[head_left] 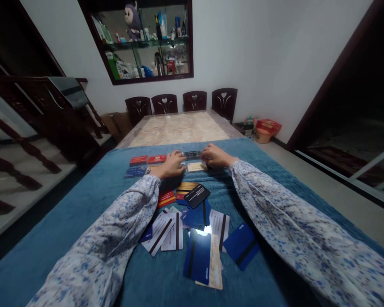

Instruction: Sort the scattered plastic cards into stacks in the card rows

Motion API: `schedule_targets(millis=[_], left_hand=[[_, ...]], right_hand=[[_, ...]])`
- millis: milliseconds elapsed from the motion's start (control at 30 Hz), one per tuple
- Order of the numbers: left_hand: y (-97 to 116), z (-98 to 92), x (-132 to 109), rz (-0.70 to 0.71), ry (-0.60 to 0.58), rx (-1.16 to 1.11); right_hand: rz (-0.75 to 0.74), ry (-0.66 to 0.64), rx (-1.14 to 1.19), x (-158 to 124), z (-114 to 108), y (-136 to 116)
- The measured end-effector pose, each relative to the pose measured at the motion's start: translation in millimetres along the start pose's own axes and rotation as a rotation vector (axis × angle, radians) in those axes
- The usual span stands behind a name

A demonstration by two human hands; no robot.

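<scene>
Both my arms, in blue-flecked white sleeves, reach forward over a blue cloth [83,213]. My left hand [172,165] and my right hand [216,156] meet at a dark card [192,154], each with fingers pinched on one end of it. Just below it lies a cream card [196,166]. To the left sit two red cards [147,160] in a row, with a blue card [135,172] under them. Nearer to me, a loose heap of cards [195,230] lies face down, showing black magnetic stripes.
Beyond the cloth the marble tabletop [179,128] runs to four dark wooden chairs [179,102] at the wall. A glass cabinet [144,38] with bottles hangs above. A staircase rail [35,111] stands at the left, a red basket [265,128] on the floor at the right.
</scene>
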State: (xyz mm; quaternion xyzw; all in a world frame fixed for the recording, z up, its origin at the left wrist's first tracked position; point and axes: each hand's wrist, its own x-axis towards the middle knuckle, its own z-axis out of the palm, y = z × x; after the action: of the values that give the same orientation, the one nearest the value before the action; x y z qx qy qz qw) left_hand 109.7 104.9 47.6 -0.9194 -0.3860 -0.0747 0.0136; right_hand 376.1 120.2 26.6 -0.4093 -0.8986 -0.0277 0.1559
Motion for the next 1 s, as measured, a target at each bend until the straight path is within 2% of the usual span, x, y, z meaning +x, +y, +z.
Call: schedule_targets(millis=[200,367,600,1000], left_hand=[[10.2,-0.5,-23.6,0.037,0.051,-0.006],[26.7,-2.7,-44.2,0.037,0.055,-0.018],[48.7,0.6,-71.4,0.051,0.13,-0.051],[73.4,4.8,-98.2,0.07,0.108,-0.017]], right_hand=[[-0.037,0.071,0.052,-20.8,-3.0,-19.0],[-0.082,0.103,0.094,-34.2,-2.9,-31.9],[-0.078,0.118,0.128,-55.8,0.5,-48.5],[-0.114,0.104,0.161,-73.3,-5.2,-80.7]])
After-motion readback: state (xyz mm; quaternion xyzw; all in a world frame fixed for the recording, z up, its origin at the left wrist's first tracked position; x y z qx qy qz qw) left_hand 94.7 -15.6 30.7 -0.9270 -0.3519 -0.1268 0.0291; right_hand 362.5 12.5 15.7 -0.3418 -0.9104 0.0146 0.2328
